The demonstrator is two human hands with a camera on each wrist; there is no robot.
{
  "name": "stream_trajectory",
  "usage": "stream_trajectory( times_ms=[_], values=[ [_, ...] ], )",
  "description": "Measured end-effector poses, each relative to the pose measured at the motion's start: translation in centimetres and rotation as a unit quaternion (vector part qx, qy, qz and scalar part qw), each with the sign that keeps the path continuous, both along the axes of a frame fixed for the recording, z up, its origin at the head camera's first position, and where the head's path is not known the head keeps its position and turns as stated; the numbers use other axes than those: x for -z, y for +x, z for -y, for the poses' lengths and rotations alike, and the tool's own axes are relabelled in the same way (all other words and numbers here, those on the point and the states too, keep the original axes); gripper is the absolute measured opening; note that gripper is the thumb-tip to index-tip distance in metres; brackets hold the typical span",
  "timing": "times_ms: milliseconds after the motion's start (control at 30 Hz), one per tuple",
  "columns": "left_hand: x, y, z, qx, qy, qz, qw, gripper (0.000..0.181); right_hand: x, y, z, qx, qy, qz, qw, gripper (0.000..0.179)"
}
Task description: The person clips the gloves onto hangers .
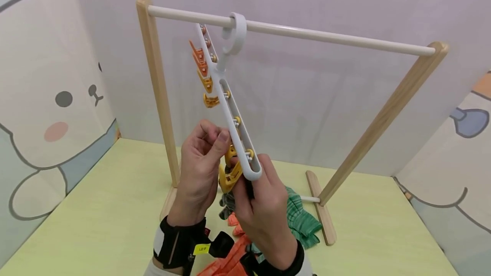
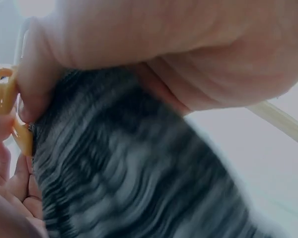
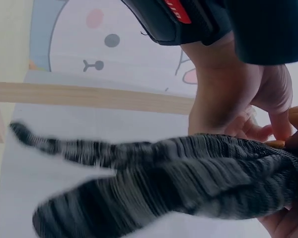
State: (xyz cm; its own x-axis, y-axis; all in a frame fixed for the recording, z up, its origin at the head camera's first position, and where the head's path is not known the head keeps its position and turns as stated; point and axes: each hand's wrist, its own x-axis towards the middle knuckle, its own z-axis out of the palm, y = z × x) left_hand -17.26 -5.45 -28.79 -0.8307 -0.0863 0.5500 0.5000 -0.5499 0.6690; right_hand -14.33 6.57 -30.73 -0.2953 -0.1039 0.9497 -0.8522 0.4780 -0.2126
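A white clip hanger (image 1: 235,127) hangs by its hook from the rack's bar, its near end pointing toward me. My left hand (image 1: 201,169) pinches the top edge of a black-and-grey striped knitted glove (image 2: 134,163), close beside a yellow clip (image 1: 231,177) at the hanger's near end. On the other side of the hanger, my right hand (image 1: 264,208) grips that yellow clip, fingers partly hidden behind it. The glove (image 3: 188,178) dangles below both hands, its finger-like ends loose; in the head view, hands hide most of it.
The rack has a white bar (image 1: 307,33) and wooden legs (image 1: 377,127). Several orange and yellow clips (image 1: 206,81) hang from the hanger's far part. On the yellow table (image 1: 115,208) lie an orange knitted item (image 1: 226,261) and a green striped one (image 1: 301,220).
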Motion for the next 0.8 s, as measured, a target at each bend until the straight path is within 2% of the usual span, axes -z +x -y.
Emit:
stream_trajectory(
  times_ms=[67, 267, 433, 567, 800],
  values=[
    [-0.04, 0.02, 0.02, -0.002, -0.001, -0.001, 1.0000, 0.022, 0.16, 0.08, 0.19, 0.008, -0.002, 0.006, 0.9999, 0.016],
    [-0.18, 0.08, 0.11, -0.007, -0.009, 0.007, 0.9999, 0.023, 0.52, 0.14, 0.89, 0.048, -0.037, -0.012, 0.9981, 0.012],
    [-0.20, 0.01, 0.11, -0.003, -0.011, 0.018, 0.9998, 0.025, 0.64, 0.07, 0.77, 0.041, -0.020, 0.016, 0.9988, 0.013],
    [-0.19, -0.05, -0.02, -0.002, -0.007, 0.016, 0.9998, 0.026, 0.60, 0.03, 0.79, 0.040, -0.026, 0.012, 0.9988, 0.013],
    [-0.06, 0.00, -0.25, 0.010, -0.001, -0.002, 0.9999, 0.028, 0.42, -0.01, 1.00, 0.043, -0.089, -0.023, 0.9948, 0.018]
  ],
)
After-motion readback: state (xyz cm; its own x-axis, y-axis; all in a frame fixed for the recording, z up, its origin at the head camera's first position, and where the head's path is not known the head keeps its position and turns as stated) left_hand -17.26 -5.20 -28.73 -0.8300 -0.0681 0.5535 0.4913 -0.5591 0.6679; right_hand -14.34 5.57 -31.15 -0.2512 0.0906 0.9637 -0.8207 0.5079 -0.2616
